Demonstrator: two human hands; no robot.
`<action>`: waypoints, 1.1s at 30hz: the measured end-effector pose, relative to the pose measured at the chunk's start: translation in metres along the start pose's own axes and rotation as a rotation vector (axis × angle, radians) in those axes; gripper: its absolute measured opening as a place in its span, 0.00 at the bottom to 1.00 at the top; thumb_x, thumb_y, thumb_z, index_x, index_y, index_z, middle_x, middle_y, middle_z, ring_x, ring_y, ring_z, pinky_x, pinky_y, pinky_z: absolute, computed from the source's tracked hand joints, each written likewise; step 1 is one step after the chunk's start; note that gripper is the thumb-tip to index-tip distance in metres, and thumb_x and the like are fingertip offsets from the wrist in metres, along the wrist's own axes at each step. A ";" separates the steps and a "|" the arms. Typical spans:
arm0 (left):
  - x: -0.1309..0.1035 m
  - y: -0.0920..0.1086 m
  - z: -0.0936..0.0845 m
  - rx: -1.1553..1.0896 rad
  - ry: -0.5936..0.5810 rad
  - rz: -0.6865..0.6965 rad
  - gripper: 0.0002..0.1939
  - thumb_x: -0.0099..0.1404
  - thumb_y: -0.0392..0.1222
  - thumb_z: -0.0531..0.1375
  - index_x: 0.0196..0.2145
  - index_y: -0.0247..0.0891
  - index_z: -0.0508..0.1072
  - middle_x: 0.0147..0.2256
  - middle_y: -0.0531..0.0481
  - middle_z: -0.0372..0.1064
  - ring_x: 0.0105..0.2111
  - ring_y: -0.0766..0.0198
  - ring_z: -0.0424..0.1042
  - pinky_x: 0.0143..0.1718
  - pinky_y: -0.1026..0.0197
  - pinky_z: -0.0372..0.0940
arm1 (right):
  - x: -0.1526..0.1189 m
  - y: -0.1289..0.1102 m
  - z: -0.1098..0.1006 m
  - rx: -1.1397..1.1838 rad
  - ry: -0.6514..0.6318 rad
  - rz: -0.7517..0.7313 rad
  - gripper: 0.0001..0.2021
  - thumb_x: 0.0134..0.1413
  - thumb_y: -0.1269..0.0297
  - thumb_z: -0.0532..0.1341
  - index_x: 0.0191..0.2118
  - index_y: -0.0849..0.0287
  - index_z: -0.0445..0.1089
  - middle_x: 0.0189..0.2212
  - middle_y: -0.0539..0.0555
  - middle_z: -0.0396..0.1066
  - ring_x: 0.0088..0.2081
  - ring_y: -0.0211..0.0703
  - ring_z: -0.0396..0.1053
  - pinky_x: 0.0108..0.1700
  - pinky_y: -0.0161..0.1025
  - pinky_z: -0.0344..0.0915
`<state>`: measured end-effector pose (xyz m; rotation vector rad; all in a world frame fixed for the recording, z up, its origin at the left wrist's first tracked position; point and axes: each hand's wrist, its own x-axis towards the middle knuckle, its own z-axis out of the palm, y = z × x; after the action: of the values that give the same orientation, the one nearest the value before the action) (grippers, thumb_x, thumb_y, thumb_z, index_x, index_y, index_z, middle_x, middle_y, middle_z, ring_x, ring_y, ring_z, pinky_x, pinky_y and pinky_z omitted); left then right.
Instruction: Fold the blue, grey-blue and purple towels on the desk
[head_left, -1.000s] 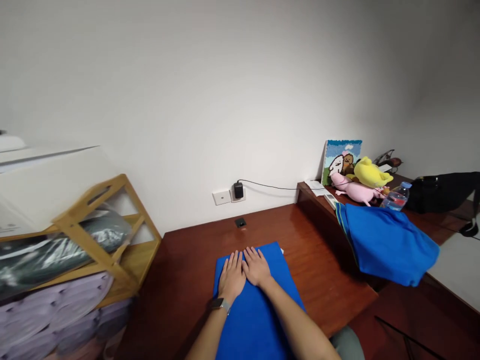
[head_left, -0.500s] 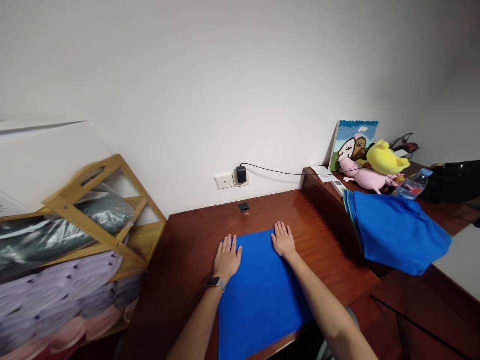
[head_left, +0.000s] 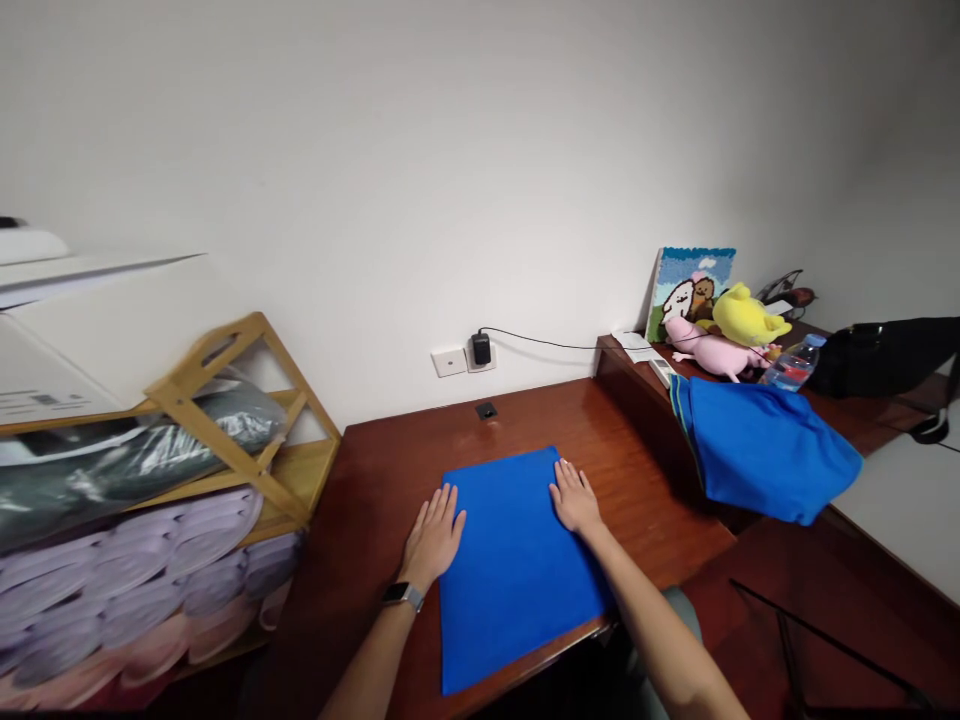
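A flat blue cloth point(head_left: 521, 570) lies smooth in a rough rectangle on the reddish-brown wooden desk point(head_left: 397, 455). My left hand point(head_left: 435, 535) rests palm down along its left edge, fingers stretched out, partly on the cloth and partly on the wood. By the upper right corner, my right hand point(head_left: 575, 497) lies flat over the right edge with its fingers extended. Neither hand grips the cloth. A watch point(head_left: 403, 596) is on my left wrist.
More blue cloth point(head_left: 765, 445) drapes over the raised shelf at right, near a plastic bottle point(head_left: 795, 362), a pink plush toy point(head_left: 712, 352) and a yellow plush toy point(head_left: 748, 315). A black adapter point(head_left: 481, 348) is plugged into the wall. At left stands a wooden rack point(head_left: 296, 480).
Both hands have slid toward me along the cloth's side edges, so its upper corners now show. The camera view has shifted slightly.
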<state>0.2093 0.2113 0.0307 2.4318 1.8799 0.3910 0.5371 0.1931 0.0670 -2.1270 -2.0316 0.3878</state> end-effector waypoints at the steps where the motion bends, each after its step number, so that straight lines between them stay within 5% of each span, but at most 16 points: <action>1: -0.002 -0.002 -0.004 -0.006 0.007 0.000 0.35 0.77 0.52 0.42 0.73 0.30 0.58 0.74 0.38 0.54 0.74 0.50 0.53 0.75 0.43 0.49 | -0.003 0.008 -0.005 0.007 -0.003 0.017 0.33 0.77 0.54 0.39 0.78 0.64 0.43 0.78 0.56 0.40 0.78 0.46 0.38 0.77 0.49 0.36; 3: -0.010 0.007 -0.009 -0.027 0.059 0.024 0.35 0.77 0.52 0.41 0.73 0.30 0.58 0.74 0.38 0.55 0.74 0.51 0.53 0.75 0.44 0.49 | -0.015 0.011 -0.009 0.035 0.026 0.005 0.33 0.77 0.54 0.38 0.78 0.64 0.44 0.78 0.55 0.41 0.78 0.45 0.38 0.77 0.47 0.36; 6: -0.029 0.047 -0.006 -0.055 0.135 0.091 0.33 0.78 0.50 0.41 0.73 0.34 0.59 0.73 0.40 0.56 0.74 0.51 0.53 0.75 0.43 0.50 | -0.040 -0.015 0.003 0.091 0.101 -0.095 0.32 0.77 0.55 0.37 0.78 0.64 0.48 0.77 0.56 0.43 0.78 0.45 0.39 0.77 0.47 0.37; 11: -0.069 0.106 0.011 -0.039 0.067 0.147 0.30 0.78 0.47 0.43 0.73 0.37 0.61 0.73 0.41 0.55 0.74 0.51 0.54 0.74 0.42 0.51 | -0.077 -0.065 0.033 0.127 0.051 -0.343 0.30 0.77 0.56 0.40 0.77 0.60 0.52 0.76 0.54 0.48 0.77 0.45 0.42 0.77 0.49 0.39; 14: -0.083 0.098 0.011 -0.016 0.045 0.116 0.32 0.78 0.51 0.43 0.73 0.38 0.59 0.74 0.41 0.54 0.74 0.50 0.53 0.75 0.40 0.50 | -0.084 -0.053 0.031 0.081 0.055 -0.269 0.30 0.77 0.56 0.41 0.77 0.59 0.51 0.76 0.55 0.47 0.77 0.46 0.42 0.77 0.50 0.37; 21: -0.099 0.046 -0.005 0.028 0.018 -0.003 0.35 0.78 0.54 0.41 0.74 0.31 0.57 0.74 0.38 0.52 0.74 0.51 0.53 0.75 0.42 0.49 | -0.088 0.020 -0.005 -0.022 0.023 0.006 0.32 0.77 0.56 0.40 0.77 0.67 0.47 0.77 0.60 0.44 0.78 0.49 0.42 0.77 0.50 0.38; 24: -0.104 0.057 -0.006 0.050 0.079 0.028 0.34 0.78 0.52 0.41 0.73 0.29 0.59 0.73 0.37 0.55 0.74 0.52 0.54 0.75 0.44 0.49 | -0.099 0.006 -0.002 0.007 0.127 -0.025 0.32 0.77 0.58 0.40 0.77 0.69 0.50 0.76 0.61 0.46 0.78 0.50 0.42 0.77 0.51 0.38; 27: -0.109 0.090 0.000 0.058 0.109 0.124 0.32 0.79 0.47 0.40 0.73 0.30 0.59 0.73 0.38 0.55 0.74 0.54 0.53 0.75 0.46 0.50 | -0.115 -0.036 0.017 0.075 0.201 -0.180 0.30 0.77 0.59 0.40 0.76 0.66 0.52 0.76 0.60 0.49 0.77 0.49 0.43 0.77 0.50 0.41; 30: -0.116 0.120 0.010 0.066 0.067 0.213 0.31 0.77 0.41 0.42 0.72 0.33 0.61 0.72 0.41 0.58 0.73 0.55 0.55 0.74 0.47 0.51 | -0.128 -0.069 0.038 0.128 0.162 -0.313 0.29 0.77 0.59 0.40 0.76 0.62 0.54 0.75 0.57 0.52 0.76 0.46 0.47 0.76 0.48 0.43; 33: -0.126 0.126 0.016 0.072 0.072 0.202 0.30 0.77 0.43 0.43 0.72 0.36 0.61 0.72 0.41 0.58 0.73 0.54 0.57 0.74 0.46 0.52 | -0.135 -0.069 0.047 0.109 0.124 -0.312 0.30 0.78 0.56 0.39 0.76 0.61 0.54 0.75 0.56 0.53 0.76 0.45 0.47 0.77 0.49 0.41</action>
<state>0.3028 0.0598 0.0168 2.7012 1.7066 0.4318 0.4525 0.0597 0.0522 -1.6905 -2.1680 0.3027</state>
